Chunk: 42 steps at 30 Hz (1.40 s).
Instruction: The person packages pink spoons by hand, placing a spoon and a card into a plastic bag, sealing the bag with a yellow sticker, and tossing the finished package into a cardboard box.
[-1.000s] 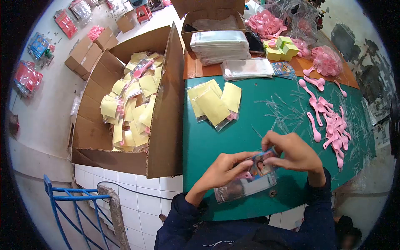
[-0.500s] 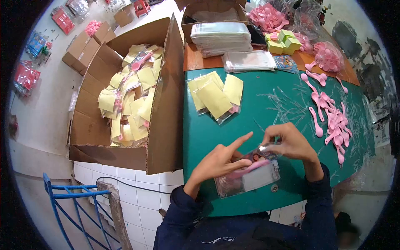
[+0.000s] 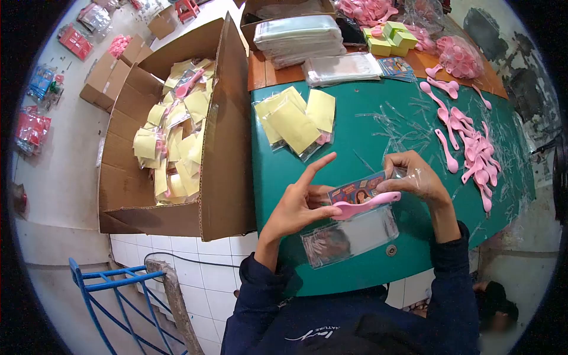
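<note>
My left hand (image 3: pixel 300 207) holds the left end of a printed card (image 3: pixel 360 190) and a pink spoon (image 3: pixel 367 205) lying along its lower edge; the index finger points away. My right hand (image 3: pixel 414 180) pinches the card's right end, with clear plastic film around the fingers. Below them a clear bag (image 3: pixel 352 236) lies flat on the green table (image 3: pixel 331 281). Farther back are yellow-backed packets (image 3: pixel 293 124). Loose pink spoons (image 3: pixel 470 151) lie in a heap on the right.
A large cardboard box (image 3: pixel 228 142) with packed yellow packets stands left of the table. At the back are stacks of clear bags (image 3: pixel 299 38), yellow-green boxes (image 3: pixel 393 38), more cards (image 3: pixel 396 68) and bagged spoons (image 3: pixel 458 57). Plastic strips (image 3: pixel 396 127) lie mid-table. A blue rail (image 3: pixel 112 276) is lower left.
The card and spoon are now raised above the flat bag and more fully visible. My right hand has shifted slightly up and right. The whole view has shifted a little.
</note>
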{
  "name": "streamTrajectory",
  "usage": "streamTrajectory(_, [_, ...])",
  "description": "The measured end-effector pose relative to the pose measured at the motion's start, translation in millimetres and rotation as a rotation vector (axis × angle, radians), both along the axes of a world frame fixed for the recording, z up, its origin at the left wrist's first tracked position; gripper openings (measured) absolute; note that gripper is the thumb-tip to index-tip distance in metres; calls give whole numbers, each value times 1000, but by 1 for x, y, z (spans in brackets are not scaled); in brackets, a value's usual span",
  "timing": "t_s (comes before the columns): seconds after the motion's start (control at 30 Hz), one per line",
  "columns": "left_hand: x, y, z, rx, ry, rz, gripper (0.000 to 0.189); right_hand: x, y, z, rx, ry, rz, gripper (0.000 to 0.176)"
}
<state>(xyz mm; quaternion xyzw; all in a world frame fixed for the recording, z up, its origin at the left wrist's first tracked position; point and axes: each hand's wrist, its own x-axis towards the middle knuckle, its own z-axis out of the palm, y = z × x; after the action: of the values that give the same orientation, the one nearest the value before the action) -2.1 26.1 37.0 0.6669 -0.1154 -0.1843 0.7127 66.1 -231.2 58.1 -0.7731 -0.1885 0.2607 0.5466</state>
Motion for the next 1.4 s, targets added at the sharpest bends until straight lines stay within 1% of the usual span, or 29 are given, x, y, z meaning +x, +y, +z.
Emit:
streamTrajectory(0.1, [-2, -2, -17, 181, -217, 216, 80, -7, 6, 2, 9, -132, -56, 19])
streamTrajectory(0.2, [-27, -5, -19, 266, -64, 386, 71, -26, 21, 8, -96, -417, -229, 18])
streamTrajectory(0.3, [-61, -17, -15, -380, 333, 201, 65, -48, 44, 5, 12, -442, -67, 21])
streamTrajectory(0.33, [-69, -18, -14, -360, 348, 179, 63, -54, 49, 3, -1, -491, 28, 23])
streamTrajectory(0.4, [-80, -18, -14, -326, 391, 208, 64, -64, 54, -1, -26, -584, 221, 29])
streamTrajectory(0.5, [-89, -18, -19, -221, 388, 256, 64, -70, 56, -10, -129, -581, 338, 30])
streamTrajectory(0.57, [-91, -19, -24, -184, 367, 278, 64, -74, 61, -18, -115, -571, 320, 28])
streamTrajectory(0.67, [-89, -16, -23, -37, 374, 296, 61, -77, 69, -26, -108, -552, 307, 25])
streamTrajectory(0.73, [-90, -16, -30, 81, 217, 298, 60, -80, 72, -29, -104, -575, 313, 23])
streamTrajectory(0.8, [-92, -15, -33, 109, 163, 300, 60, -80, 73, -27, -122, -575, 354, 22])
streamTrajectory(0.83, [-93, -15, -34, 79, 191, 301, 60, -81, 73, -26, -130, -573, 374, 22])
streamTrajectory(0.9, [-95, -16, -39, 53, 160, 316, 61, -83, 73, -26, -133, -594, 390, 22])
streamTrajectory(0.93, [-95, -17, -46, 58, 100, 332, 62, -84, 73, -26, -134, -607, 398, 22])
streamTrajectory(1.0, [-93, -17, -45, 25, 129, 332, 63, -91, 76, -28, -194, -724, 432, 22])
streamTrajectory(1.07, [-90, -15, -32, -52, 306, 298, 65, -96, 77, -29, -206, -791, 474, 21])
streamTrajectory(1.13, [-86, -16, -29, -66, 276, 319, 67, -100, 78, -29, -175, -804, 524, 21])
streamTrajectory(1.23, [-88, -14, -29, -6, 289, 330, 64, -82, 67, -21, 84, -569, 661, 19])
streamTrajectory(1.27, [-88, -13, -29, 26, 301, 331, 62, -73, 61, -15, 173, -414, 730, 17])
streamTrajectory(1.33, [-86, -19, -25, -185, 359, 358, 58, -45, 41, 3, 348, -96, 858, 15])
streamTrajectory(1.37, [-87, -21, -23, -291, 391, 370, 56, -23, 23, 10, 431, -129, 750, 14])
streamTrajectory(1.4, [-89, -18, -28, -209, 366, 307, 45, 4, -2, 14, 360, -161, 674, 13])
